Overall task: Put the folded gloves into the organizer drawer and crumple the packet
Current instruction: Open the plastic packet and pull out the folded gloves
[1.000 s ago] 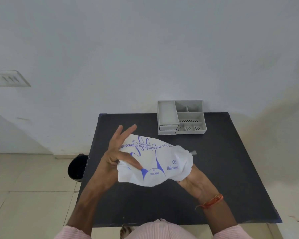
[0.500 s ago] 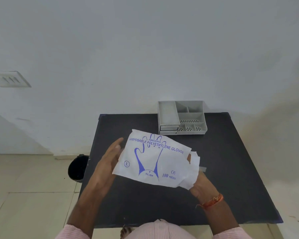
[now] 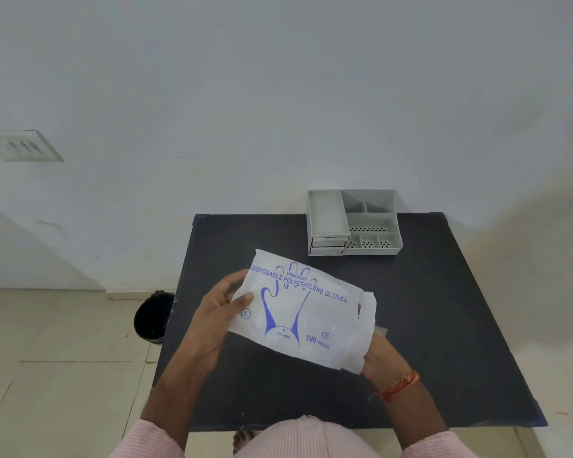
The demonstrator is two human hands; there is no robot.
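A white glove packet (image 3: 306, 312) with blue print of a hand and "disposable polyethylene gloves" is held flat above the black table (image 3: 444, 309). My left hand (image 3: 219, 312) pinches its left edge, thumb on top. My right hand (image 3: 382, 358) grips its right end from below, mostly hidden behind the packet. A thin clear piece (image 3: 379, 330) shows just past that end. The grey organizer (image 3: 354, 223) stands at the table's far edge, its two small drawers (image 3: 328, 246) at the front left shut. No folded gloves are visible.
A black bin (image 3: 153, 317) sits on the tiled floor left of the table. The white wall rises right behind the organizer. A switch plate (image 3: 24, 145) is on the wall at far left.
The packet was bunched between both hands a second ago; it is now spread out flat. My left thumb has come over its left edge, and my right hand has shifted right.
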